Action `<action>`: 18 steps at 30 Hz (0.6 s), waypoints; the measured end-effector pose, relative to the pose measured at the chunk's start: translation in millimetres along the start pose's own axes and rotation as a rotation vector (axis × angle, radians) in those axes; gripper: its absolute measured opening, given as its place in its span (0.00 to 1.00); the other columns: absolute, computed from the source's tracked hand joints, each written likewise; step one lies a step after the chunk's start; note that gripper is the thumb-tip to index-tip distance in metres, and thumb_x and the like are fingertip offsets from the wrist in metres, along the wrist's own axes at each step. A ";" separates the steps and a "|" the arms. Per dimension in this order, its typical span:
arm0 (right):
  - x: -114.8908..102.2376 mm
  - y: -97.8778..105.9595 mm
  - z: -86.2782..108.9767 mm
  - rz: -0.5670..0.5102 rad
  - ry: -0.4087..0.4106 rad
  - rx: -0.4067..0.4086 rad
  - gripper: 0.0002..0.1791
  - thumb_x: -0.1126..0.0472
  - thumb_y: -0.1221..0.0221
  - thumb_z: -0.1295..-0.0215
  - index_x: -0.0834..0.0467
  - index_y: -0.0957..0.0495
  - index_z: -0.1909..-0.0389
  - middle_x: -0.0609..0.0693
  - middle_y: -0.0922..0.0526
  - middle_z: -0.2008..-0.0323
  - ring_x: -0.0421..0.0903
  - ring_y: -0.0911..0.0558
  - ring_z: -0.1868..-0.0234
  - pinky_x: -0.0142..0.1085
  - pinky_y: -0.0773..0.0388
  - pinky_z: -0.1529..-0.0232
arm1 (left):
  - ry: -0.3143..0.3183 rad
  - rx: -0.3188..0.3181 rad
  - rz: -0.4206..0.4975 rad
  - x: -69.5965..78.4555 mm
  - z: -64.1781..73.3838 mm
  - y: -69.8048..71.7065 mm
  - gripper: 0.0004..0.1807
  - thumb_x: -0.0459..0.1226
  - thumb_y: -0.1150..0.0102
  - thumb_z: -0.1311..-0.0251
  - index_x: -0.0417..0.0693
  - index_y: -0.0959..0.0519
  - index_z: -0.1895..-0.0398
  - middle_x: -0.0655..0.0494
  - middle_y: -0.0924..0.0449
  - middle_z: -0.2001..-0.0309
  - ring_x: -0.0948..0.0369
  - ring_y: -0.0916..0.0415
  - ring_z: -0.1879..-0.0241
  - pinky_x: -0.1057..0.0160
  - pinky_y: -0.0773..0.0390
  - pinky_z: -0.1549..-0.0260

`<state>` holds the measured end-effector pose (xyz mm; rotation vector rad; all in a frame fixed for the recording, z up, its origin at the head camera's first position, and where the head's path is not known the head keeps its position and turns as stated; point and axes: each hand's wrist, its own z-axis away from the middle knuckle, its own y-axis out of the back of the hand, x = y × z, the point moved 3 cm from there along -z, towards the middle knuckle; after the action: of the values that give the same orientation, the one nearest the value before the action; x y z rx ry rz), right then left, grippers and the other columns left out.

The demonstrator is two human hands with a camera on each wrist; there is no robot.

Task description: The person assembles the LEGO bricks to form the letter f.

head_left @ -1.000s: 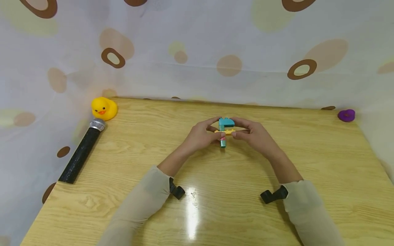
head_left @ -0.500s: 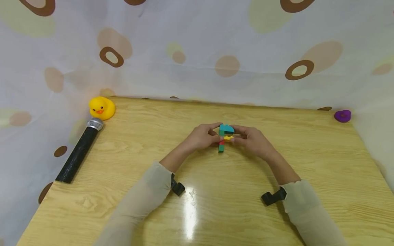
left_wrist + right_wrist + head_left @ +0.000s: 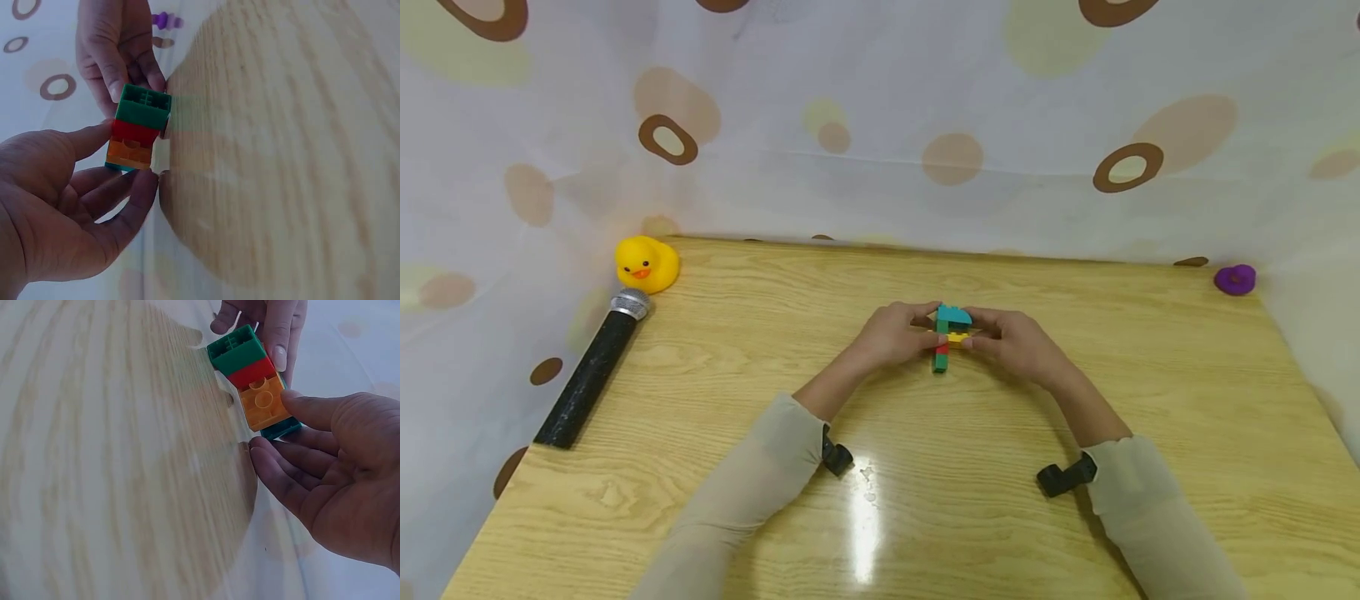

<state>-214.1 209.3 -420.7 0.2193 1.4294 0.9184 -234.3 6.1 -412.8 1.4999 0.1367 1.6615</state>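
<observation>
A small stack of toy building blocks (image 3: 941,364) stands between both hands at the middle of the table. A teal brick with a rounded end (image 3: 954,315) tops it, and a yellow plate (image 3: 958,337) juts to the right below. Red and green bricks (image 3: 142,115) form the near end, with the hollow underside of the green one facing the wrist cameras. My left hand (image 3: 891,335) pinches the stack from the left, thumb at the yellow and red layers. From the right, my right hand (image 3: 1018,343) grips the yellow plate and the teal brick's rounded end between thumb and fingers.
A yellow rubber duck (image 3: 647,265) sits at the table's back left corner, beside a black microphone (image 3: 591,367) with a silver head. At the back right lies a small purple toy (image 3: 1236,280). A patterned cloth (image 3: 880,117) hangs behind the wooden table (image 3: 955,500).
Over the first half second, both hands brought the block stack slightly down and nearer in the head view, and it tilted a little. Since then it has hardly moved; both hands keep their grip.
</observation>
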 end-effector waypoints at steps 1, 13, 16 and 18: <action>0.1 0.0 -0.2 0.003 -0.001 -0.002 0.31 0.54 0.45 0.22 0.59 0.37 0.24 0.60 0.22 0.34 0.58 0.17 0.40 0.52 0.21 0.41 | -0.003 0.000 -0.003 0.2 0.5 0.0 0.35 0.49 0.39 0.30 0.58 0.37 0.22 0.53 0.19 0.37 0.52 0.30 0.30 0.53 0.25 0.39; 2.6 -1.0 2.2 0.036 -0.030 0.005 0.31 0.52 0.45 0.22 0.59 0.36 0.24 0.60 0.19 0.37 0.58 0.18 0.40 0.54 0.22 0.40 | -0.014 0.006 0.012 -1.1 1.5 -3.4 0.34 0.49 0.40 0.30 0.55 0.35 0.23 0.52 0.19 0.36 0.51 0.27 0.32 0.52 0.24 0.38; 2.9 -2.6 2.0 0.040 -0.037 0.014 0.31 0.53 0.45 0.23 0.59 0.36 0.24 0.60 0.19 0.38 0.58 0.18 0.41 0.53 0.22 0.41 | -0.014 0.012 0.007 -2.0 1.4 -4.8 0.33 0.48 0.40 0.29 0.53 0.34 0.24 0.52 0.19 0.36 0.52 0.26 0.32 0.52 0.24 0.38; 3.4 -4.5 1.3 0.039 -0.035 0.012 0.31 0.52 0.44 0.23 0.60 0.36 0.24 0.60 0.19 0.38 0.58 0.18 0.41 0.53 0.22 0.41 | -0.005 0.013 0.006 -3.3 1.9 -5.4 0.32 0.47 0.40 0.29 0.53 0.33 0.24 0.53 0.19 0.36 0.52 0.26 0.33 0.52 0.24 0.38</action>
<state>-211.5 209.1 -425.9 0.2723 1.4031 0.9340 -230.2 6.5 -418.1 1.5150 0.1407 1.6642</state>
